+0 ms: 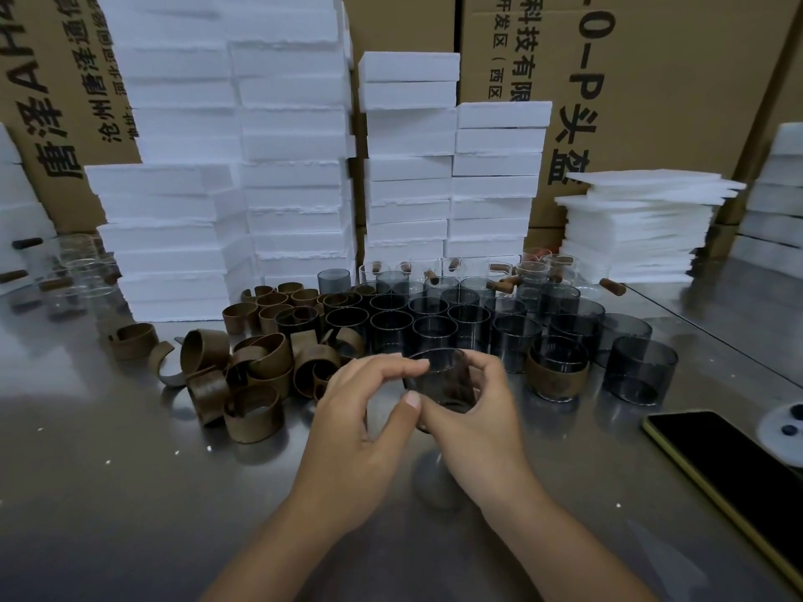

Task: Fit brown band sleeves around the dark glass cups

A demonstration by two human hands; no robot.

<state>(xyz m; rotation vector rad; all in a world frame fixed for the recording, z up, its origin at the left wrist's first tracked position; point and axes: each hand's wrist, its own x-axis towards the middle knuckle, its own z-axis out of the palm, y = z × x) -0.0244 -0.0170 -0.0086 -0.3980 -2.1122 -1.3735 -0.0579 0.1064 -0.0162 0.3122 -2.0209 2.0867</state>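
Note:
A dark glass cup (439,375) is held above the steel table between both hands. My right hand (473,419) curls round its right side and base. My left hand (369,410) has its fingers arched over the cup's left rim, thumb tip meeting the right hand under it. A brown band seems to sit low on this cup, mostly hidden by my fingers. A heap of loose brown band sleeves (247,375) lies to the left. Several bare dark cups (434,315) stand in rows behind. One cup wearing a brown band (558,375) stands to the right.
Stacks of white foam blocks (295,167) and cardboard boxes (678,80) wall off the back. Clear glass mugs with brown handles (499,271) stand behind the dark cups. A phone (734,475) lies at the right edge beside a white disc (786,432). Thin foam sheets (638,223) are piled at right.

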